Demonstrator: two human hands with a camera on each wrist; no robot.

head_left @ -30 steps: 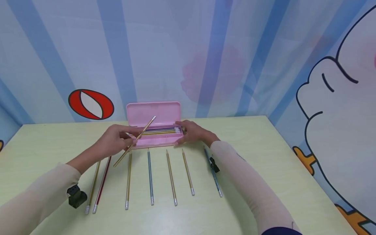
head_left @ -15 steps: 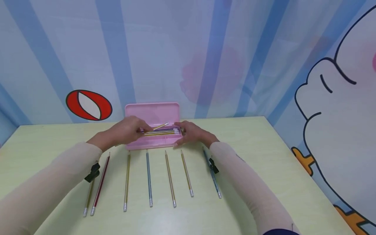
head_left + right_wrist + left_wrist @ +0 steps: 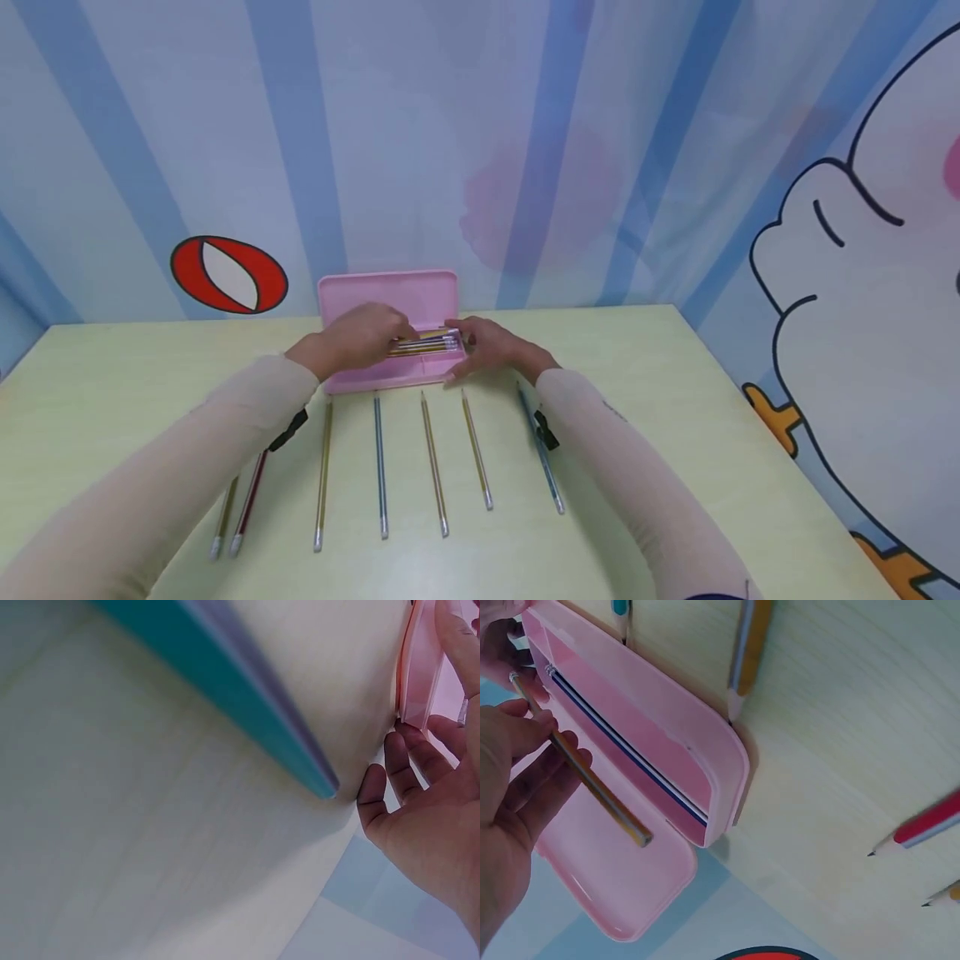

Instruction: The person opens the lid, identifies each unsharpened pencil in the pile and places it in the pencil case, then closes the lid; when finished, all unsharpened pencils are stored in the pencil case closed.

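An open pink pencil case (image 3: 386, 287) stands at the back of the table, its lid raised. Several striped pencils (image 3: 626, 742) lie lengthwise inside. My left hand (image 3: 365, 336) is over the case's left part and hides it in the head view. Between thumb and fingers it pinches a yellow pencil with a grey stripe (image 3: 600, 787), which slants across the case in the left wrist view. At the right end, my right hand (image 3: 495, 344) grips the case, thumb near the front corner and fingers at the back. The right wrist view shows these fingers (image 3: 405, 769) bent against the pink end.
In front of the case, several pencils lie spread out: gold (image 3: 323, 475), blue (image 3: 381, 471), two more yellowish ones and another blue pencil (image 3: 547, 471) beneath the right forearm. A red pencil (image 3: 249, 504) and a gold one (image 3: 224, 517) are partly under the left sleeve. A patterned curtain (image 3: 405, 125) hangs behind.
My left hand has moved right and over the case, bringing the yellow pencil from a steep slant in front to lie low over the other pencils. My right hand stays on the case's end.
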